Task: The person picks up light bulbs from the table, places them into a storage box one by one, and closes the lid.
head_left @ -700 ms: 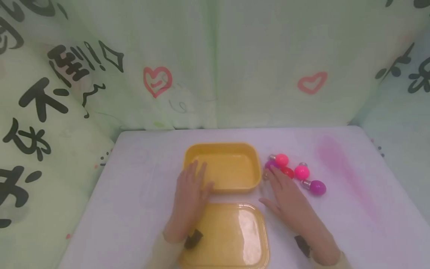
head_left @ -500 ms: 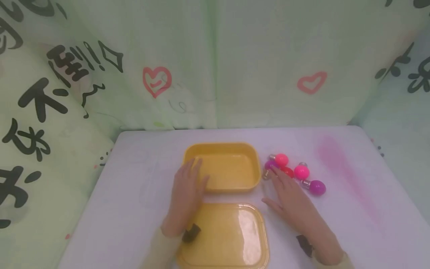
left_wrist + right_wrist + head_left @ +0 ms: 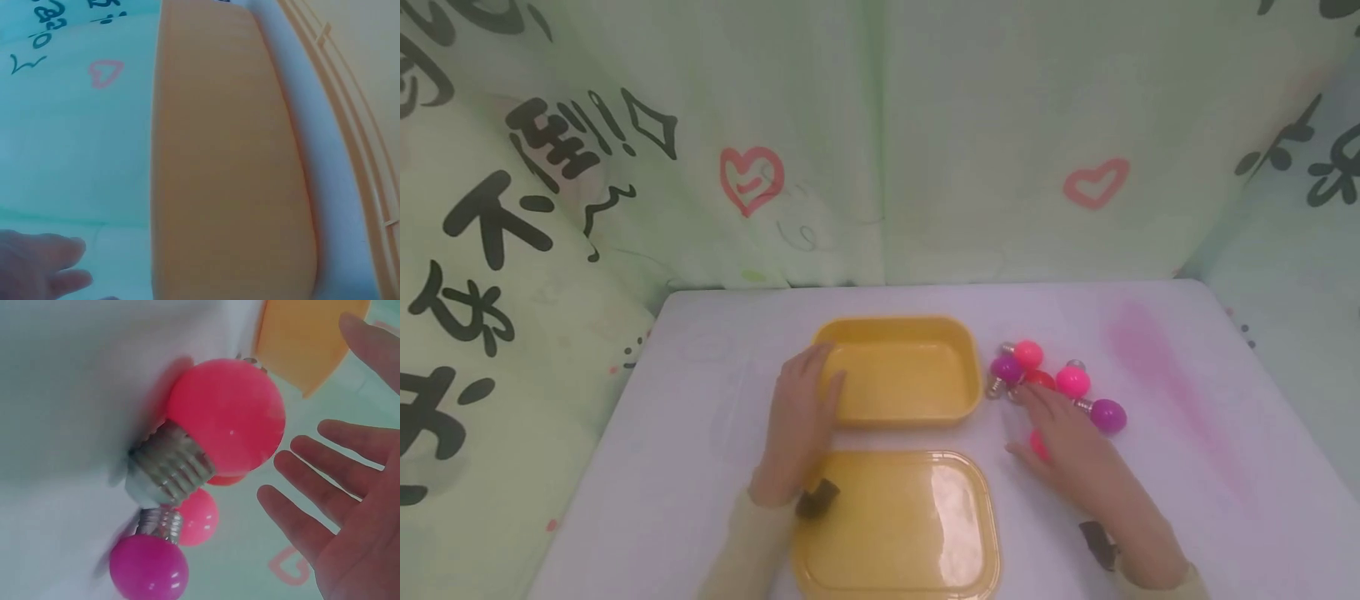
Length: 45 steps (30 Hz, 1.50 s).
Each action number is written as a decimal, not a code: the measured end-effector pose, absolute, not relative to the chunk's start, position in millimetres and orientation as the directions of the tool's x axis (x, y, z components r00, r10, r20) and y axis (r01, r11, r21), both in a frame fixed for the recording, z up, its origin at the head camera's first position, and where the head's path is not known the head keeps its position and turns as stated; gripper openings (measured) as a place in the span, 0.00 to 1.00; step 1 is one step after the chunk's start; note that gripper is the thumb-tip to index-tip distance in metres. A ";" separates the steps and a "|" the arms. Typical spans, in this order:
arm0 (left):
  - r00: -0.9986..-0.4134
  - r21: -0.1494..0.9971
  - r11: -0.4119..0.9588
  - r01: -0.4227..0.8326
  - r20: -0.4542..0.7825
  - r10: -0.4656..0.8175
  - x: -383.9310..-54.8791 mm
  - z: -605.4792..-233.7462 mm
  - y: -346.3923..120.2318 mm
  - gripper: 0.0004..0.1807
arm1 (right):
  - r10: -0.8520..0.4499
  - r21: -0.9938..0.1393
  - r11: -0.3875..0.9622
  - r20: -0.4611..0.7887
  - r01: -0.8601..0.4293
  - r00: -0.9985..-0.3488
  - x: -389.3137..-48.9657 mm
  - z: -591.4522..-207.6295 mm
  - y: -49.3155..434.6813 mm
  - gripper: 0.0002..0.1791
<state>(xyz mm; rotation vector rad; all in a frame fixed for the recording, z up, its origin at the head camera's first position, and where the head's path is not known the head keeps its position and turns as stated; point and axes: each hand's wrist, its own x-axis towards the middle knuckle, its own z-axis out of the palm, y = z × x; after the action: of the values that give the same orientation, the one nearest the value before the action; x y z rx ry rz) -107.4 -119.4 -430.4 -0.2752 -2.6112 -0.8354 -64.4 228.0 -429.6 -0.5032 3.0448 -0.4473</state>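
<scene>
Over the left end of an open yellow plastic box (image 3: pixel 904 379) is my left hand (image 3: pixel 797 425), fingers loosely extended and holding nothing; whether it touches the rim I cannot tell. My right hand (image 3: pixel 1075 454) hovers above a group of coloured light bulbs, its fingers spread apart in the right wrist view. A pinkish-red bulb (image 3: pixel 228 419) with a metal screw base lies close to those fingers, with a gap between. Behind it are a purple bulb (image 3: pixel 149 569) and a smaller-looking pink bulb (image 3: pixel 199 515). The hand partly hides some bulbs in the head view.
A yellow lid (image 3: pixel 895 525) lies flat in front of the box. To the box's right lie a purple bulb (image 3: pixel 1108 416), a pink bulb (image 3: pixel 1072 382) and several others. A cloth curtain (image 3: pixel 970 167) with drawn hearts stands behind the white table (image 3: pixel 715 358).
My left hand has shifted left from over the box to its left end. The right hand has moved right and nearer me, uncovering more of the bulbs, including a pink one below its fingers.
</scene>
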 end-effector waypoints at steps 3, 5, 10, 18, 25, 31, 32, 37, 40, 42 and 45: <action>-0.923 0.549 0.793 0.266 0.382 0.045 -108.8 -430.4 -123.3 0.22 | -0.314 -0.285 0.908 0.022 -0.307 -0.949 -62.5 -430.0 232.3 0.42; -0.928 0.570 0.781 0.255 0.371 0.032 -109.8 -429.7 -125.6 0.22 | -0.304 -0.288 0.911 0.008 -0.294 -0.953 -61.4 -430.7 234.6 0.42; -0.936 0.622 0.746 0.237 0.352 0.004 -115.0 -430.0 -132.1 0.21 | -0.229 -0.292 0.937 -0.099 -0.192 -0.968 -58.9 -432.5 238.8 0.45; -0.965 0.721 0.674 0.163 0.260 -0.044 -123.0 -434.3 -140.7 0.21 | -0.227 -0.255 0.947 -0.100 -0.195 -0.969 -54.4 -435.9 243.8 0.42; -0.954 0.747 0.639 0.183 0.292 -0.069 -127.3 -438.1 -143.2 0.20 | -0.247 -0.216 0.951 -0.099 -0.221 -0.964 -54.7 -439.4 246.7 0.34; -0.972 0.778 0.619 0.105 0.211 -0.100 -129.5 -439.5 -143.9 0.21 | -0.249 -0.219 0.950 -0.105 -0.221 -0.963 -55.0 -438.1 248.1 0.32; -0.975 0.782 0.616 0.093 0.198 -0.104 -129.7 -439.9 -143.9 0.21 | -0.248 -0.223 0.949 -0.105 -0.221 -0.963 -54.9 -437.8 248.4 0.32; -0.975 0.809 0.580 0.096 0.194 -0.109 -130.8 -445.5 -145.6 0.22 | -0.240 -0.239 0.948 -0.110 -0.209 -0.964 -54.6 -438.3 249.0 0.33; -0.978 0.843 0.533 0.077 0.166 -0.122 -131.7 -450.6 -147.0 0.22 | -0.235 -0.247 0.948 -0.116 -0.201 -0.965 -54.5 -438.5 249.2 0.33; -0.982 0.864 0.502 0.045 0.132 -0.138 -132.2 -452.9 -147.6 0.22 | -0.235 -0.250 0.947 -0.114 -0.201 -0.965 -54.4 -438.3 249.4 0.33; -0.984 0.881 0.473 0.008 0.091 -0.153 -133.1 -454.9 -148.3 0.22 | -0.238 -0.251 0.946 -0.105 -0.206 -0.966 -54.6 -438.0 250.0 0.33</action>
<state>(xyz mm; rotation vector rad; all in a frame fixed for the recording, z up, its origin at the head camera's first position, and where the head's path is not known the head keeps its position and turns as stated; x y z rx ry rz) -133.1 -148.3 -454.9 0.1274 -2.5582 -1.5307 -54.6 250.0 -438.0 -0.3403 2.9663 -0.3612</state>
